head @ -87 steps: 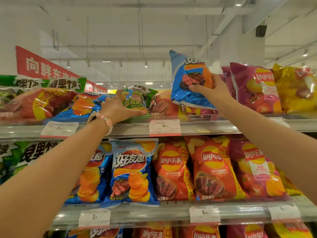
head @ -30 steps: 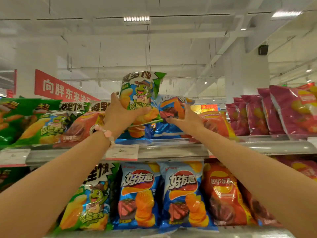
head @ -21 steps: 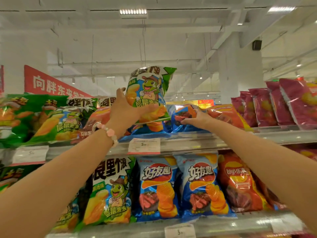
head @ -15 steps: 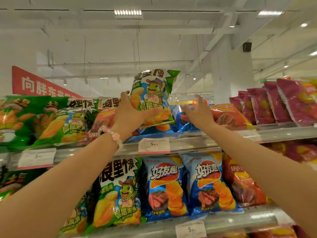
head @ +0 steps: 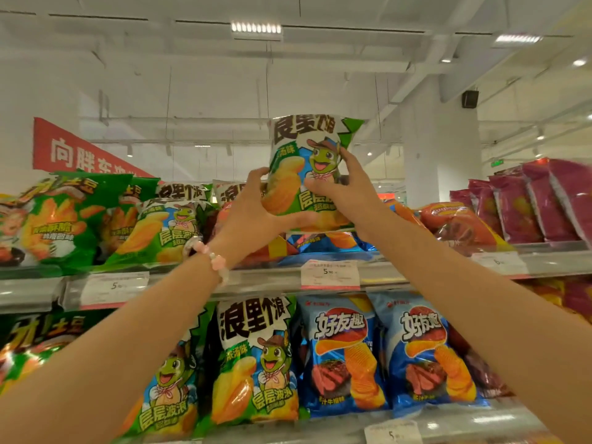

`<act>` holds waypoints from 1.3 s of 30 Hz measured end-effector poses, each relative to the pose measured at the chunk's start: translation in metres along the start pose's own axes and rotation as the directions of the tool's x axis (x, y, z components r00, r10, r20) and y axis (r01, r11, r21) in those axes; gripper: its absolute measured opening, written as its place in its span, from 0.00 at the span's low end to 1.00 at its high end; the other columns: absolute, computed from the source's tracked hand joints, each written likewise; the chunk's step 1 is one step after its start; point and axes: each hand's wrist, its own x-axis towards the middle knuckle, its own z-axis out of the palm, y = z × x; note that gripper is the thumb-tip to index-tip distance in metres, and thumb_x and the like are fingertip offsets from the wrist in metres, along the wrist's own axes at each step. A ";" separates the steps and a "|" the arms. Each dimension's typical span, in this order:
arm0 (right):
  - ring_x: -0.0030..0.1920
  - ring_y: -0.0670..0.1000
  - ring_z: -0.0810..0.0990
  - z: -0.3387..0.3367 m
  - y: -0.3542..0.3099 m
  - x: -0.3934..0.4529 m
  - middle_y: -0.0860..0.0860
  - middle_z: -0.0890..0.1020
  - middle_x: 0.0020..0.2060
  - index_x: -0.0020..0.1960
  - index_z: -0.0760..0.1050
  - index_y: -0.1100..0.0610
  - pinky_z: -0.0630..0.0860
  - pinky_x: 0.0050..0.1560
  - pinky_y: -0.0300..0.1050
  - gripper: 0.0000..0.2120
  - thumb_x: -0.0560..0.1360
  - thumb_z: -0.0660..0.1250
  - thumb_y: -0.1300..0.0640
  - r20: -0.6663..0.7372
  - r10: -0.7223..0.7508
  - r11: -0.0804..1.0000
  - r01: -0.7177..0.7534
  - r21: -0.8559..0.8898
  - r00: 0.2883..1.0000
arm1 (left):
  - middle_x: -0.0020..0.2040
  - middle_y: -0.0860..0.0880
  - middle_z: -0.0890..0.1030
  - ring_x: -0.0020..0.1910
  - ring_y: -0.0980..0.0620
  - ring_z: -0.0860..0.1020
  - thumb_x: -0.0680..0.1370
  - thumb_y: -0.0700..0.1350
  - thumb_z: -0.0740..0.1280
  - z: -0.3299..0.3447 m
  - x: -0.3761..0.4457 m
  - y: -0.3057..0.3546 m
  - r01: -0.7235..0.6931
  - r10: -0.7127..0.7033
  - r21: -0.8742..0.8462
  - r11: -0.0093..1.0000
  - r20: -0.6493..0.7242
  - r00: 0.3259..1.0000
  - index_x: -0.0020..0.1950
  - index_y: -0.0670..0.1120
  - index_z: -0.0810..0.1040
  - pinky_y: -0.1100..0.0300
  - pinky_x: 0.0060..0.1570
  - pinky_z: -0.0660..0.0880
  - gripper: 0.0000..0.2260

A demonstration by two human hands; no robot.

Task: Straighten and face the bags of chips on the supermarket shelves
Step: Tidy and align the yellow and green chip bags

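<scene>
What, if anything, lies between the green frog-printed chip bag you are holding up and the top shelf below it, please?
Both hands, left hand and right hand, grip the green frog-printed chip bag. Directly beneath it, flat blue chip bags lie on the top shelf, occupying that spot.

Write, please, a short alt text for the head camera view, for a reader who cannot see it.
Two bare hands hold a green frog-mascot chip bag upright above the top shelf, the left hand gripping its lower left, the right hand its right side. Blue chip bags lie flat beneath it, and more green and blue bags stand on the shelf below.
</scene>
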 end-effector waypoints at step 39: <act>0.48 0.55 0.84 -0.028 -0.004 0.038 0.56 0.84 0.52 0.68 0.68 0.50 0.81 0.49 0.53 0.26 0.72 0.70 0.58 0.017 0.183 0.980 -0.181 -0.077 0.983 | 0.61 0.44 0.74 0.58 0.44 0.74 0.63 0.59 0.77 -0.049 0.025 -0.064 0.015 0.028 0.203 0.979 -0.209 0.977 0.74 0.53 0.64 0.51 0.60 0.72 0.43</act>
